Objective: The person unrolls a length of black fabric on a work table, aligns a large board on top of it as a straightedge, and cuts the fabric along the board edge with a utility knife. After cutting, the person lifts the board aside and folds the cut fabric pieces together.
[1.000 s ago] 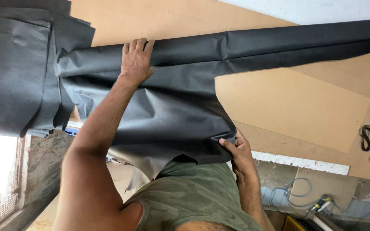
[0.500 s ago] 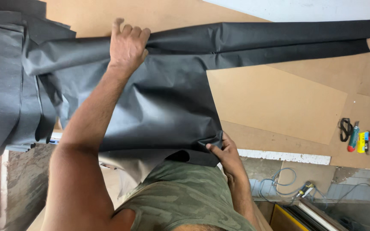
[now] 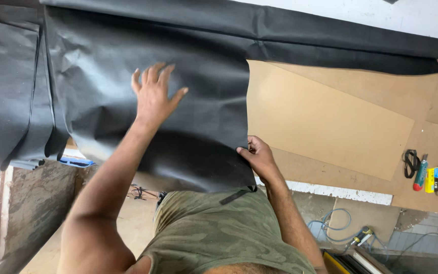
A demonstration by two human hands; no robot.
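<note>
A large sheet of dark grey fabric point(image 3: 128, 76) lies across a brown worktable point(image 3: 330, 116) and hangs over its near edge. My left hand point(image 3: 154, 95) rests flat on the sheet with fingers spread. My right hand point(image 3: 257, 155) pinches the sheet's right edge near its lower corner. A long rolled or folded part of the same fabric point(image 3: 340, 48) stretches toward the far right along the top.
Scissors point(image 3: 409, 162) and several coloured tools point(image 3: 431, 176) lie at the table's right end. A lighter brown board point(image 3: 325, 124) lies on the table. More dark fabric point(image 3: 3, 91) is piled at the left. Hoses and cables point(image 3: 338, 234) lie on the floor below.
My left hand let go of the gathered fold, opened, and now lies flat lower down on the sheet. The sheet has spread out wider. My right hand stays on the edge.
</note>
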